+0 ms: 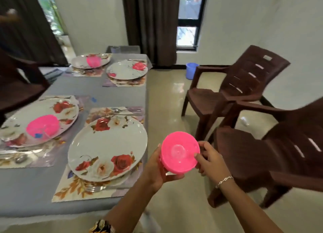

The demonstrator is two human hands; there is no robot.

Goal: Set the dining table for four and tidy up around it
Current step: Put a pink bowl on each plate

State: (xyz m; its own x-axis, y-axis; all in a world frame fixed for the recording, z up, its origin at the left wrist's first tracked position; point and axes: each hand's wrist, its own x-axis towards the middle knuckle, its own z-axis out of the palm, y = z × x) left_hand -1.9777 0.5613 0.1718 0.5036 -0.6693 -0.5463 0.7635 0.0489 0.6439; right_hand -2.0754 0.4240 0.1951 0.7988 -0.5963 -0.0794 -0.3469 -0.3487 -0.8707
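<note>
Nearest me, my left hand (157,170) cups the pink bowl (180,154) from below-left, fingers curled round it. My right hand (209,156) pinches its right rim. The bowl tilts its round face toward me, just right of the grey-clothed table (26,197) and near the floral plate (108,145), above glossy cream floor (174,93). Brown plastic chairs (236,86) stand to the right.

Pink bowl (180,152) upturned, beside near plate (107,146).

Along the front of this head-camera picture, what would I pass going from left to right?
From the left: plated pink bowl, empty flowered plate, left hand, held pink bowl, right hand, brown chair.
</note>
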